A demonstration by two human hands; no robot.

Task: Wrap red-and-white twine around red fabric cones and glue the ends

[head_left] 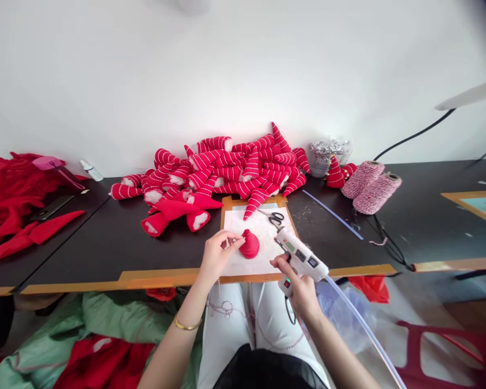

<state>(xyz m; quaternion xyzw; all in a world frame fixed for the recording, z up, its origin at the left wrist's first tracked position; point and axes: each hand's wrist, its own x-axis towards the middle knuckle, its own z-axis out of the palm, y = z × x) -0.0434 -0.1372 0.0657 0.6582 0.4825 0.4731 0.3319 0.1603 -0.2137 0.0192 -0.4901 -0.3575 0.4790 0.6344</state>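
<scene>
My right hand (297, 283) grips a white hot glue gun (302, 253), its nozzle pointing up and left; a long translucent glue stick (364, 329) trails from its back end. My left hand (222, 249) is closed in a pinch at the left side of a small red fabric cone (250, 245), which stands on a white sheet (238, 266). Red-and-white twine (227, 309) hangs below the left hand and runs loosely over the lap. What lies between the left fingertips is small and partly hidden. Black-handled scissors (275, 218) lie just beyond the nozzle.
Stuffed red striped cones (227, 167) are piled against the wall. Red fabric (12, 189) and a phone (52, 208) lie at left. Twine spools (376, 192), a finished-looking small red cone (335, 173) and a loose glue stick (332, 214) are at right. A red stool (441, 351) stands below.
</scene>
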